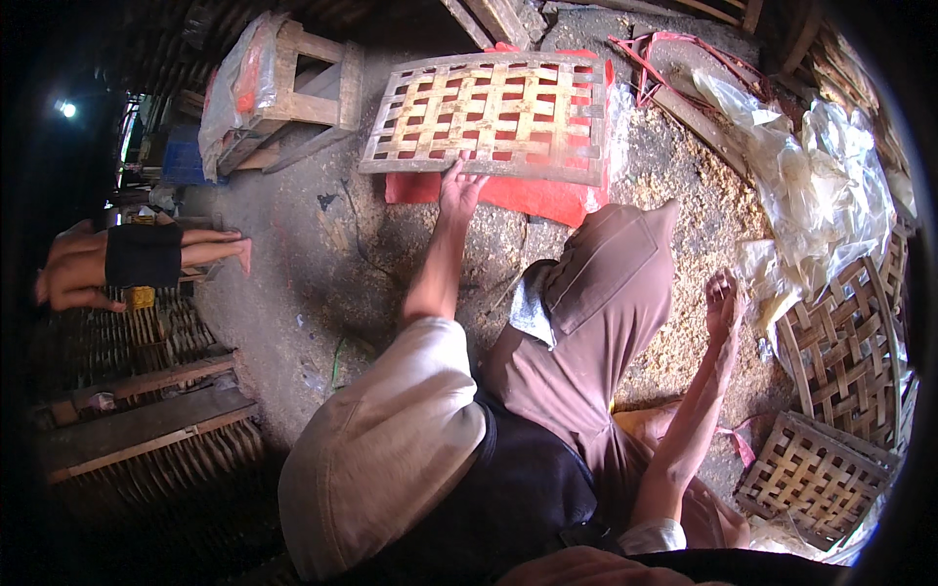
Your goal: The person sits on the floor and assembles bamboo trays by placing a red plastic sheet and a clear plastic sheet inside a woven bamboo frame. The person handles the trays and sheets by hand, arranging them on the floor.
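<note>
Head view: L hand (459,188) is up front at the near edge of a rect. woven panel of flat pale-tan strips w/ a weathered grey border (489,109), digits closed on that edge just L of its middle, grip narrow. Panel sits top-centre, over a bright red sheet (532,198) that shows thru the gaps & sticks out along the near side; can't tell if panel rests flat on it or is tipped up a bit. R hand (723,298) is off to the R, well apart from panel, fingers half-curled, nr crumpled clear plastic sheeting (821,186); can't tell if it has hold of anything. Btwn the hands: the wearer's knee in brown trousers (611,269). Tan crumbly shavings (684,195) cover the grey floor there, esp. R of the knee. Far R, a bigger dark-tan woven panel (850,356) leans at an angle, w/ a small stack of tan lattice panels (813,474) below. Beyond the red sheet, upper R, a thin reddish frame (645,78). Upper L, a rough wooden stool-like frame (337,98) w/ plastic over one side. Far L, another person in black shorts (144,256), seen from behind, nr dark slatted wooden racks (147,420).
</note>
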A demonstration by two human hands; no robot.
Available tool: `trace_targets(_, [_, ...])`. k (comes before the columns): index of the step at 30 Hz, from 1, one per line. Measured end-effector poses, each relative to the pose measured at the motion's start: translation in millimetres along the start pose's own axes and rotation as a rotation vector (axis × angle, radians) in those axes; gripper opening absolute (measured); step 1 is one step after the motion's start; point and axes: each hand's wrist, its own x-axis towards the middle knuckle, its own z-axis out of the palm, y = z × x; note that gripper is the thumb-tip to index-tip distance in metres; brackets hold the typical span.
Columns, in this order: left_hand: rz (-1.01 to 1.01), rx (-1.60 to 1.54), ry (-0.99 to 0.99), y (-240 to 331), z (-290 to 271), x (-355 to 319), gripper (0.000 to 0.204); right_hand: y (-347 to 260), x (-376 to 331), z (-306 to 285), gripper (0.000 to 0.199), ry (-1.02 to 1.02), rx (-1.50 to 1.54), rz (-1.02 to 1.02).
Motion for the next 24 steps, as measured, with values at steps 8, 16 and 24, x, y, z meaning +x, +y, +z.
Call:
trace_targets(8, [-0.146, 0.21, 0.367, -18.7, -28.3, 48.4, 0.029, -4.0, -17.3, 7.7, 0.032, -0.02, -0.147, -0.059])
trace_targets(16, [0.133, 0.589, 0.374, -14.2, -47.8, 37.6, 0.036, -0.6, 2.0, -9.7, 0.032, -0.06, -0.191, 0.024])
trace_targets(24, [-0.354, 0.907, -0.368, -73.3, 121.4, -36.5, 0.036, -85.1, 14.8, -5.4, 0.033, -0.077, -0.742, -0.102])
